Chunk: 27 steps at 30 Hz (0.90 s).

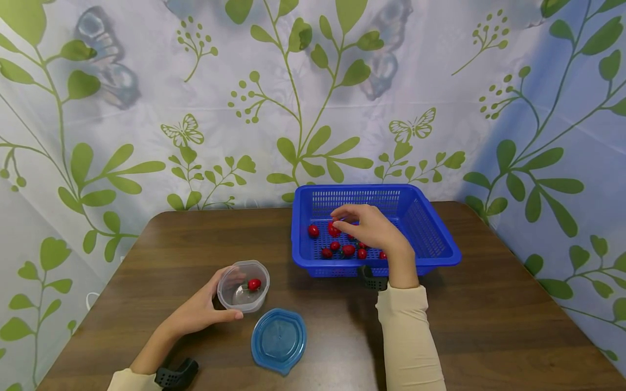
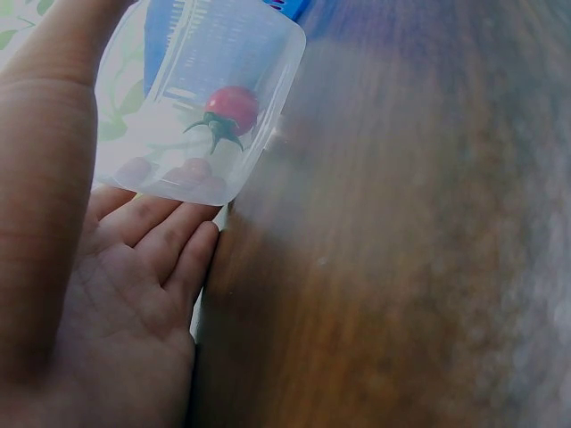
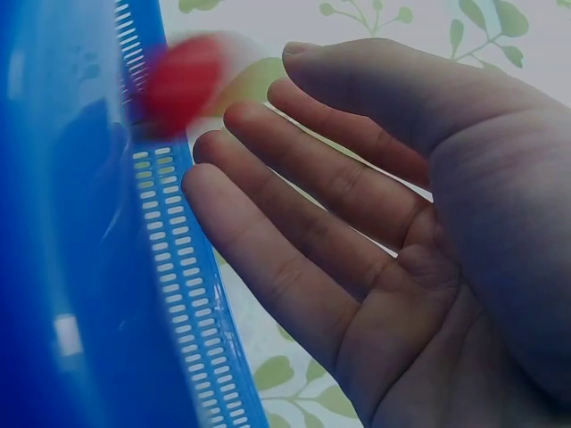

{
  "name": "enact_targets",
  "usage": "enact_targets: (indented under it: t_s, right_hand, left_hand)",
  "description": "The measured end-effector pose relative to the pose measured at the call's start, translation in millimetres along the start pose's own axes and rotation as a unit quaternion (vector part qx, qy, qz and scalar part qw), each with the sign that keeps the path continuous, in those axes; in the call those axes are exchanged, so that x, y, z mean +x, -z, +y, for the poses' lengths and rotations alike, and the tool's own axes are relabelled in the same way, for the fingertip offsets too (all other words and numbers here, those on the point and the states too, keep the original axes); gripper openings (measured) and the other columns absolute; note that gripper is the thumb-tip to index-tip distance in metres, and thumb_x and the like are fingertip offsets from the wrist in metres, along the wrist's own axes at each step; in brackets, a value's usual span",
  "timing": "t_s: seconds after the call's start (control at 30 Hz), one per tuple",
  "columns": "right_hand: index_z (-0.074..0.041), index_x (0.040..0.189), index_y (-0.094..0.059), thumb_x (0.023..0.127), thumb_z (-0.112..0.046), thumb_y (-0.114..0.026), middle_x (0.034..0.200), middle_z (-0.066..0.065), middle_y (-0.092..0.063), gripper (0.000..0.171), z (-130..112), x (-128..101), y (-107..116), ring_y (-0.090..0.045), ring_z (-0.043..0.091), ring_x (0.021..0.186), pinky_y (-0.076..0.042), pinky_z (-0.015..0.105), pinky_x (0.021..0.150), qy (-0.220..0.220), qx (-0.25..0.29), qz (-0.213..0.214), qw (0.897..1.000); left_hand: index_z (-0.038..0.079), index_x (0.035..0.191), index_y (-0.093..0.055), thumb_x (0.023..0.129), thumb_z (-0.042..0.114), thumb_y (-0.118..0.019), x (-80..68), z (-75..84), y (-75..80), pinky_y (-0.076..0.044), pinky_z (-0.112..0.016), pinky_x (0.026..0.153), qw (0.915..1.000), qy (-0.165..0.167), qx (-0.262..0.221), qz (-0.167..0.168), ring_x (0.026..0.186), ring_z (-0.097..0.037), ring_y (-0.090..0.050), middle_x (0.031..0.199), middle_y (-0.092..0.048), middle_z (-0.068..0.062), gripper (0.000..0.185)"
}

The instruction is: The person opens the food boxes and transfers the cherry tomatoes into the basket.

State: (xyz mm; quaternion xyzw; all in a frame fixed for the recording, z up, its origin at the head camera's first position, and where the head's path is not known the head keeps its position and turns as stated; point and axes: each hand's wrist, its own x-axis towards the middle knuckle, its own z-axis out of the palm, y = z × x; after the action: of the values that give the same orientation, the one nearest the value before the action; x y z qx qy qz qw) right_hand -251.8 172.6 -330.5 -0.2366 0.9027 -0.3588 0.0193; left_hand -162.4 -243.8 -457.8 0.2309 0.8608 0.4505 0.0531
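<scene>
My left hand [image 1: 207, 301] holds a clear plastic container [image 1: 243, 286], its thumb along the near side and the other fingers at the left wall. One cherry tomato [image 2: 232, 109] with a green calyx lies inside the container. Over the blue basket [image 1: 442, 252], my right hand [image 1: 374, 225] has its fingers spread and slightly bent, with nothing between them. Just beyond its fingertips in the right wrist view is a blurred red tomato [image 3: 181, 85], apart from the hand. Several more cherry tomatoes [image 1: 348, 250] lie on the basket floor, mostly toward the near left.
A blue translucent lid [image 1: 279, 341] lies on the brown wooden table [image 1: 337, 331], to the right of and nearer than the container. Behind the table hangs a leaf-patterned cloth [image 1: 215, 108]. The basket's raised slotted walls stand around the tomatoes.
</scene>
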Motion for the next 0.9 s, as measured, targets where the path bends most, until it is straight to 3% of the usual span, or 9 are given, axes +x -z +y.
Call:
enact_targets:
  t_s: [0.23, 0.53, 0.9]
  right_hand:
    - [-0.012, 0.128, -0.07, 0.102, -0.026, -0.066, 0.125, 0.005, -0.072, 0.03, -4, 1, 0, -0.067, 0.025, 0.118, -0.054, 0.048, 0.098, 0.009, -0.003, 0.001, 1.0]
    - [-0.01, 0.127, -0.071, 0.102, -0.024, -0.066, 0.124, 0.005, -0.072, 0.029, -15, 6, -10, -0.067, 0.023, 0.115, -0.052, 0.048, 0.101, 0.032, -0.002, -0.006, 0.999]
    - [-0.011, 0.123, -0.072, 0.101, -0.023, -0.068, 0.114, -0.001, -0.075, 0.026, -31, 18, -29, -0.069, 0.017, 0.11, -0.054, 0.042, 0.097, 0.069, -0.014, -0.037, 0.997]
  left_hand:
    - [0.025, 0.155, -0.033, 0.083, 0.032, -0.087, 0.0, 1.9, 0.6, -0.033, -0.018, 0.112, 1.0, 0.001, 0.005, 0.002, 0.137, -0.017, -0.051, 0.149, -0.055, 0.004, 0.09]
    - [0.021, 0.155, -0.034, 0.083, 0.03, -0.087, 0.0, 1.2, 0.7, -0.035, -0.025, 0.114, 0.9999, -0.003, 0.011, 0.003, 0.137, -0.027, -0.051, 0.149, -0.055, -0.002, 0.09]
    - [0.021, 0.155, -0.034, 0.084, 0.027, -0.087, 0.2, -0.7, -0.1, -0.03, -0.012, 0.11, 0.9999, -0.015, -0.009, 0.002, 0.137, -0.026, -0.051, 0.149, -0.055, -0.004, 0.089]
